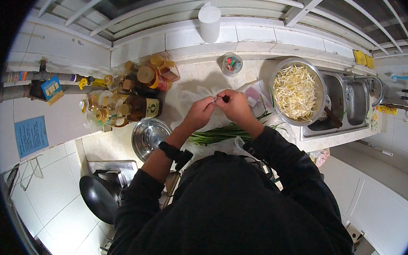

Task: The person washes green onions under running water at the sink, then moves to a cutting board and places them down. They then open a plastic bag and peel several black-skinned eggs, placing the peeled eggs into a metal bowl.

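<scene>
My left hand (pixel 201 112) and my right hand (pixel 235 106) meet over the counter, fingertips pinched together around something small and pale, too small to name. Beneath them a crumpled clear plastic bag (pixel 191 97) lies spread out. Long green stalks, like garlic chives (pixel 212 134), rest on plastic just below my hands. To the right stands a large metal bowl (pixel 323 87) full of bean sprouts (pixel 294 93). An empty-looking steel bowl (pixel 147 137) sits beside my left forearm. Behind my hands is a clear jar (pixel 232 65) with small coloured items.
Bottles of sauce and oil (pixel 137 108) crowd the left corner. A double steel sink (pixel 357 103) is at the right, a dark wok (pixel 97 198) at the lower left. A white paper roll (pixel 210 23) stands on the tiled window ledge (pixel 256 34).
</scene>
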Motion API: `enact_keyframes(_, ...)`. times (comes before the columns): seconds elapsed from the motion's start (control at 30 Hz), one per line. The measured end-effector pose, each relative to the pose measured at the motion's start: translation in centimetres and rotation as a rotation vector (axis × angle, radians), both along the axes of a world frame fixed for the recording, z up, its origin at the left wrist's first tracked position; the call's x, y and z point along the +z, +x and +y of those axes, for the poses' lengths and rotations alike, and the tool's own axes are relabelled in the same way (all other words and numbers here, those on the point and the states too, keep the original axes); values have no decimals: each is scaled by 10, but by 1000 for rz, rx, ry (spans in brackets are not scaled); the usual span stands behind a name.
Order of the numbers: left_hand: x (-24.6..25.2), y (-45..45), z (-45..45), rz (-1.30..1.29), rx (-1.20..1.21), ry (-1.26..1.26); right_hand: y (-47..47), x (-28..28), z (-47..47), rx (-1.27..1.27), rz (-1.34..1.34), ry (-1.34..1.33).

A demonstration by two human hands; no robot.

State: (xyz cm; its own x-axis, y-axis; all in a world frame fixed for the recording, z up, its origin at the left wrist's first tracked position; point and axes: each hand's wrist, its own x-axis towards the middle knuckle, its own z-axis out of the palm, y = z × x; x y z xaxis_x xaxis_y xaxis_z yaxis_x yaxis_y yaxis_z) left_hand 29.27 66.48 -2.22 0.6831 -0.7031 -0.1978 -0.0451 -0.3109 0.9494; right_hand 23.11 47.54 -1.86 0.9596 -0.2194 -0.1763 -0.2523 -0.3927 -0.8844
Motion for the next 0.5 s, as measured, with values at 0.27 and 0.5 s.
enact_keyframes(0.27,-12,-11,-6,65,43,-45,-8,-10,10,-93,-60,-80)
enact_keyframes(0.5,-12,-20,-7,107,117,-8,-7,-17,19,-214,-19,-6)
